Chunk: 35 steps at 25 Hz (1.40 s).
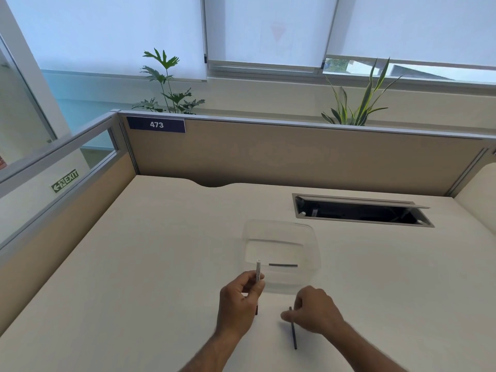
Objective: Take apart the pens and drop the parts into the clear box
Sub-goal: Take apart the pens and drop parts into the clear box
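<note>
left hand pinches white pen barrel upright near clear box, likely for dropping; right hand fingers pinch dark refill on desk; one dark part already inside

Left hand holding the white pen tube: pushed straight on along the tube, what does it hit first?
Probably the near wall of the clear plastic box; the left hand's white pen tube points up over it, depth unclear.

Clear box holds one dark pen part lying flat.
</note>
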Tool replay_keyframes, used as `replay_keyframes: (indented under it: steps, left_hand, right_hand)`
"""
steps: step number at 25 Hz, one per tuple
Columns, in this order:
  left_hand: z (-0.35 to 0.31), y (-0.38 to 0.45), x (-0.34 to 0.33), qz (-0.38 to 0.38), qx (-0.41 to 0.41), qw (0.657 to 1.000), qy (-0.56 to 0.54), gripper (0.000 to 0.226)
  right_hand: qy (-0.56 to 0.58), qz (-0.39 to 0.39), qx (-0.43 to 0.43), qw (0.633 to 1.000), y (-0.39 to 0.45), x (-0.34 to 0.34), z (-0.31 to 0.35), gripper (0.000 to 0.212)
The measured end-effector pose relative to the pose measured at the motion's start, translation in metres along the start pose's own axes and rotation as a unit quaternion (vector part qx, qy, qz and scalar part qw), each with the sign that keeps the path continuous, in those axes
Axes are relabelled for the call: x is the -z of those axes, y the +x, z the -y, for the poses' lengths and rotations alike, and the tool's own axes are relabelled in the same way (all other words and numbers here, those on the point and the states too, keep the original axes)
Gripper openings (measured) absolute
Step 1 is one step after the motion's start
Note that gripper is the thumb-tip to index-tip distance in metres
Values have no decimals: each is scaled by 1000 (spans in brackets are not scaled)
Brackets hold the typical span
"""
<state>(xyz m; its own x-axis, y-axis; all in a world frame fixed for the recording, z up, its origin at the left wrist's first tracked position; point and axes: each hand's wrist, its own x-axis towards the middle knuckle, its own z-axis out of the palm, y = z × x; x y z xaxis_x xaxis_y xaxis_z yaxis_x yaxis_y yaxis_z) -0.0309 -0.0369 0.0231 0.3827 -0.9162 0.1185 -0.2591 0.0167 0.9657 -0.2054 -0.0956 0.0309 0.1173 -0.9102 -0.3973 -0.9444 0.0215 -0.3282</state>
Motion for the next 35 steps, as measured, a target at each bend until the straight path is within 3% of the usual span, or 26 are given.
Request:
replay_keyframes:
  steps: [3,11,16,19,23,27,31,35]
  left_hand:
    - [1,-2,1,0,-4,1000,2,16]
    - [2,-5,2,4,2,1000,-7,16]
    - [3,-6,1,11,11,1000,-15,16]
    - [3,-7,0,12,13,1000,-14,18]
    - [6,-7,-1,16,17,1000,-11,17]
    - [4,-8,-3,15,16,1000,-8,15]
    - [-1,-10,-4,21,11,1000,-5,19]
    - [-4,-11,-4,32,3,999,1,24]
  right_hand:
    - [4,47,-34,998,-4,-3,-3,45]
    - [140,72,-56,986,-2,-10,-9,22]
    - [120,46,-44,991,-4,-16,-10,13]
    - [188,28,-32,981,-6,-9,-8,10]
    - [403,56,-9,913,-11,16,2,3]
    - [556,65,40,828,-15,38,11,19]
    - [609,57,98,785,-19,49,20,19]
    - [635,-47,142,758,-28,53,32,15]
